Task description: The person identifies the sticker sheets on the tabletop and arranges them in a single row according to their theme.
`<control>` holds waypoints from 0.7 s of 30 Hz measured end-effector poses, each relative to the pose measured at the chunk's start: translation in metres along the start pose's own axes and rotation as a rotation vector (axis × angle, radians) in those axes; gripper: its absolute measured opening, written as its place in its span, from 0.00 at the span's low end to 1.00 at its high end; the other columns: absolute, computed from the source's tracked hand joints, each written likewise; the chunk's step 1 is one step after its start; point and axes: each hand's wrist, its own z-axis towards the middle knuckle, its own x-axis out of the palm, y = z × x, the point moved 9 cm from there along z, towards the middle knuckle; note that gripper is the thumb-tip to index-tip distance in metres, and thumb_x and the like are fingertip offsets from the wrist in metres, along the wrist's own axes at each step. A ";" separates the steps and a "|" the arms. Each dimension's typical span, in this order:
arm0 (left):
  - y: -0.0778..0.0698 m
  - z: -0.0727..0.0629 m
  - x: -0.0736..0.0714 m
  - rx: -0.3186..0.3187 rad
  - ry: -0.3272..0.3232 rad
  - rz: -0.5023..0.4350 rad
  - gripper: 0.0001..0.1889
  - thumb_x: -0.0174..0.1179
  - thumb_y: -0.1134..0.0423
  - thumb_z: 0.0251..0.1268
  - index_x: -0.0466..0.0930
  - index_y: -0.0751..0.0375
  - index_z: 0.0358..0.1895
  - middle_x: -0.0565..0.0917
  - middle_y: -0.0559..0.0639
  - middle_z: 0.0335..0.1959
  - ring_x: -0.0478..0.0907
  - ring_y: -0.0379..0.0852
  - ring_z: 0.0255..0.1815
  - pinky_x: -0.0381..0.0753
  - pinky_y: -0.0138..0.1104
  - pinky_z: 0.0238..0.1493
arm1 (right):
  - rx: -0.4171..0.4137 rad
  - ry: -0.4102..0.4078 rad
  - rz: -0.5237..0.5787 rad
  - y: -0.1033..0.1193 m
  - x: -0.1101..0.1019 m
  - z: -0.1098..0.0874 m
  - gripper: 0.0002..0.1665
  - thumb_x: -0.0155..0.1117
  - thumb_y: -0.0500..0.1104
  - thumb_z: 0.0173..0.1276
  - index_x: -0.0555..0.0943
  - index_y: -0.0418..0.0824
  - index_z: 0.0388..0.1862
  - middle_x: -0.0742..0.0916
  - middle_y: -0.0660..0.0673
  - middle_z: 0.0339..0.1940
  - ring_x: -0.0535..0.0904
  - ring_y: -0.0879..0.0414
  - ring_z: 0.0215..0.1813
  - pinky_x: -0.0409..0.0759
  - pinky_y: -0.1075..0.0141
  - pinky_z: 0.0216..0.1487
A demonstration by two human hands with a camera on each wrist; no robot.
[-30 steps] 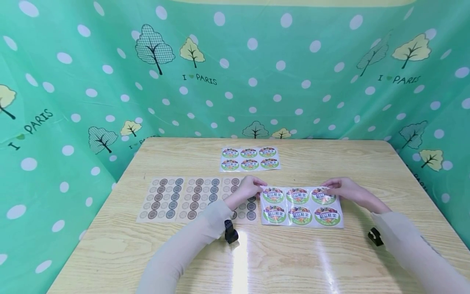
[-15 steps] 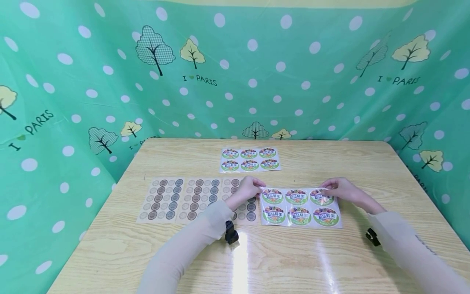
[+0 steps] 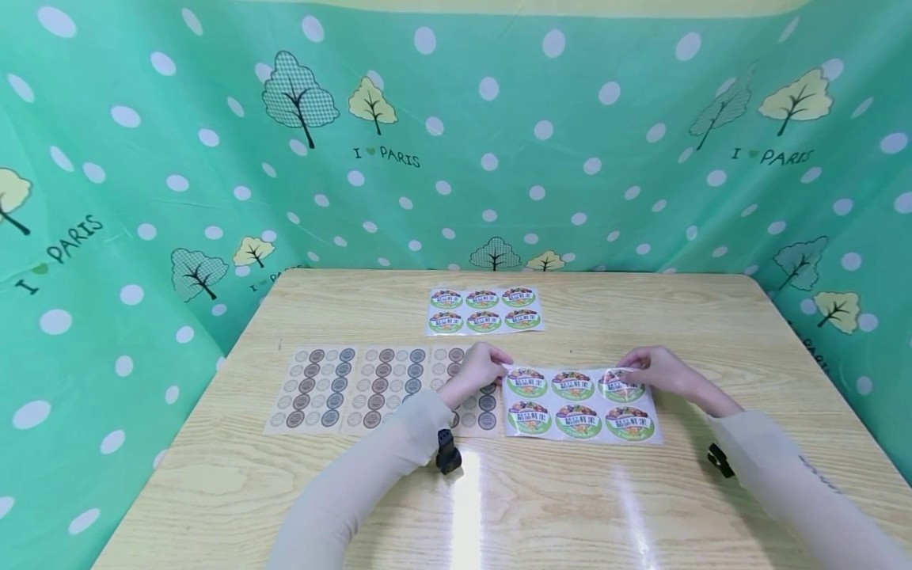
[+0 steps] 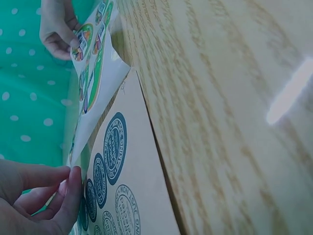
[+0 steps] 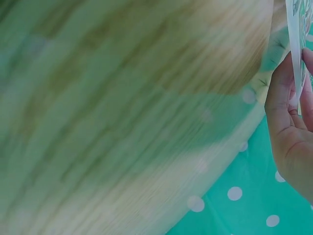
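A white sticker sheet [image 3: 552, 402] with two rows of oval fruit labels is held between both hands at the right of the table. My left hand [image 3: 482, 370] pinches its far left corner between thumb and fingertips, as the left wrist view shows the fingers [image 4: 73, 188] meeting at the corner. My right hand [image 3: 663, 372] pinches the far right corner, with the thumb on the printed face. In the right wrist view the sheet [image 5: 296, 44] is seen edge-on between thumb and fingers. Under my left wrist lies a tan sheet of round stickers [image 3: 466, 416], partly hidden.
Two more tan sheets of round stickers, a left one [image 3: 313, 388] and a middle one [image 3: 388, 356], lie in a row with it. Another fruit label sheet [image 3: 484, 310] lies farther back. A green dotted curtain [image 3: 456, 190] hangs behind the wooden table [image 3: 606, 514].
The sheet's right end and my right hand have shifted slightly left, and its top edge now sags a little. My left hand stays almost in place.
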 end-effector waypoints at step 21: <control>0.002 0.001 0.000 0.028 -0.005 0.059 0.09 0.56 0.78 0.49 0.81 0.69 0.34 0.77 0.50 0.20 0.74 0.39 0.16 0.78 0.26 0.20 | -0.049 0.007 -0.045 0.006 0.003 -0.001 0.15 0.63 0.37 0.54 0.77 0.29 0.38 0.79 0.46 0.27 0.71 0.57 0.28 0.72 0.71 0.25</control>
